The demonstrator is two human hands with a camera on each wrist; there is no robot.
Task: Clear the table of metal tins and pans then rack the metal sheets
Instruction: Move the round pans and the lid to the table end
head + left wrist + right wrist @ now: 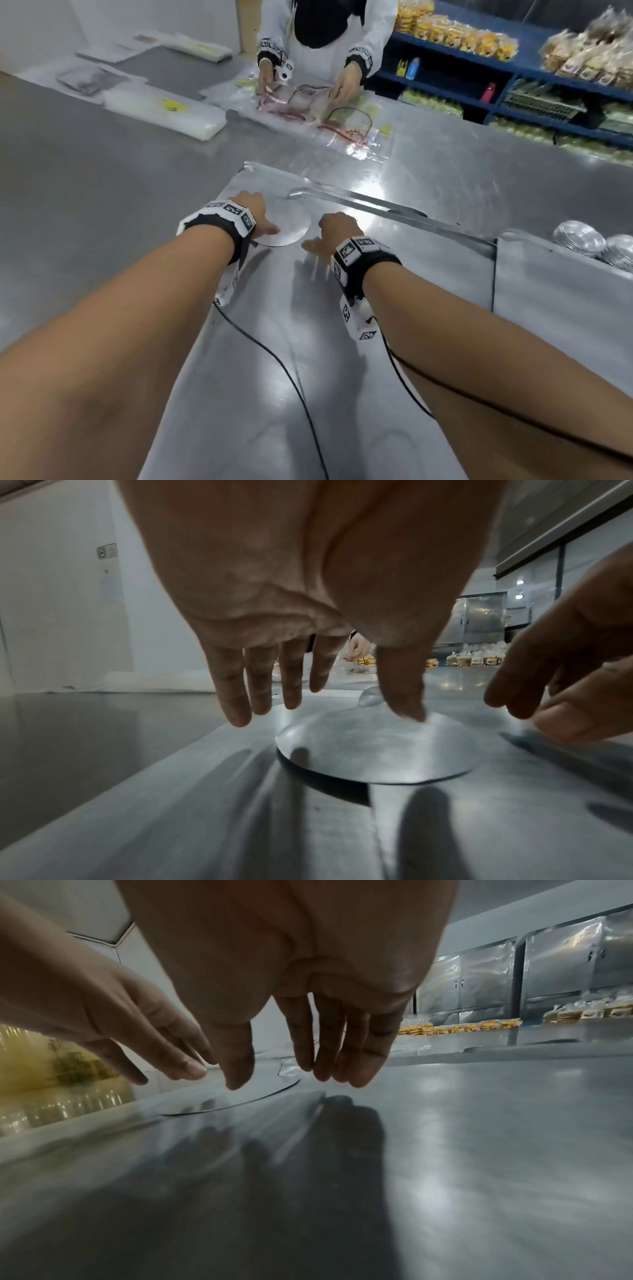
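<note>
A thin round metal disc (291,222) (377,748) (240,1096) lies flat on a large metal sheet (274,342) on the steel table. My left hand (253,212) (325,696) hovers over the disc's left part with fingers straight and spread, the thumb tip touching the disc's top. My right hand (329,233) (301,1074) is just right of the disc, fingers straight and pointing down at the sheet, holding nothing. A second metal sheet (561,301) lies to the right, with stacks of round metal tins (579,240) at its far edge.
Another person (325,41) stands across the table handling clear plastic bags (342,120). White plastic packs (164,109) lie at far left. Blue shelves (513,82) with packed goods run along the right. Cables trail from both wristbands.
</note>
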